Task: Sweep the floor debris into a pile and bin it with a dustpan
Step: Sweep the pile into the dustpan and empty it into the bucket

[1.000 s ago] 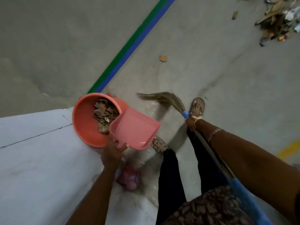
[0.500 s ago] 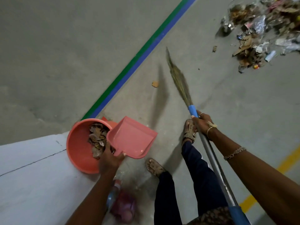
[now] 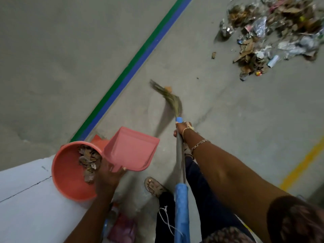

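Left grip (image 3: 107, 176): clutched the dustpan (image 3: 130, 149), its edge at the bin (image 3: 70, 171) rim.
Right grip (image 3: 182, 128): wrapped round the broom (image 3: 172, 100).
Debris (image 3: 273, 35): piled far right, open floor (image 3: 228, 111) between.

1. Left: bucket (image 3: 66, 172), scraps (image 3: 89, 160) in it.
2. Just right of bucket: dustpan (image 3: 131, 148).
3. Right of dustpan: broom (image 3: 173, 102), bristles on floor (image 3: 228, 128) ahead.
4. Far ahead-right: debris pile (image 3: 273, 37), well apart from broom.

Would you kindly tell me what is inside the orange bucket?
The orange bucket holds brown dry scraps, like leaves or cardboard bits. The left hand and pink dustpan cover one side, hiding the rest.
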`<act>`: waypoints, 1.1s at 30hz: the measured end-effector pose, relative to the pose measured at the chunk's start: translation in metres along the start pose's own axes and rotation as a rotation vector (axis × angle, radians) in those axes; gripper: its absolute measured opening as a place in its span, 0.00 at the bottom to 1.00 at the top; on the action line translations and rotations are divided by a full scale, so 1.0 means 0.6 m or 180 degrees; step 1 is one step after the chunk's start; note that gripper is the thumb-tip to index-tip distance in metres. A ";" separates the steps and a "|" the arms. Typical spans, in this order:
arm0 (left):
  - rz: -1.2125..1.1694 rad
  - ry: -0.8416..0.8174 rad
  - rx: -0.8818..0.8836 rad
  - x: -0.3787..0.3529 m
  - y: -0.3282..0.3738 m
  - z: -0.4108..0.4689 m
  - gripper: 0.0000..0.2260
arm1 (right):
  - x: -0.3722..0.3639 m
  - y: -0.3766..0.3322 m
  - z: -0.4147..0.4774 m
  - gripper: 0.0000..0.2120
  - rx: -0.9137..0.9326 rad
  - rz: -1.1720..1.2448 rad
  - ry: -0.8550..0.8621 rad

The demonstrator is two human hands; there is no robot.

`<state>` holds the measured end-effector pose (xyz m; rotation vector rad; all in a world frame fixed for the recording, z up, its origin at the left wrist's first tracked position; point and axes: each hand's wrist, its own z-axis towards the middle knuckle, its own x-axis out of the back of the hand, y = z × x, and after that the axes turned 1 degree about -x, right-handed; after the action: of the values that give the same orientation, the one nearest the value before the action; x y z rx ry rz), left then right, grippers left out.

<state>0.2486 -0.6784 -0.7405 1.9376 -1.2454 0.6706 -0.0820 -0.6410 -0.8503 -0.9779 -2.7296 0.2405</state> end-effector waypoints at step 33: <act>0.0934 -0.0601 -0.0683 -0.135 0.655 0.200 0.48 | 0.456 -0.282 0.080 0.24 0.0330 -0.0799 0.0299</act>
<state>-0.1391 -0.8363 -0.7571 1.6876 -1.6690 0.4807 -0.4024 -0.5984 -0.8134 -0.5962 -2.6885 0.2799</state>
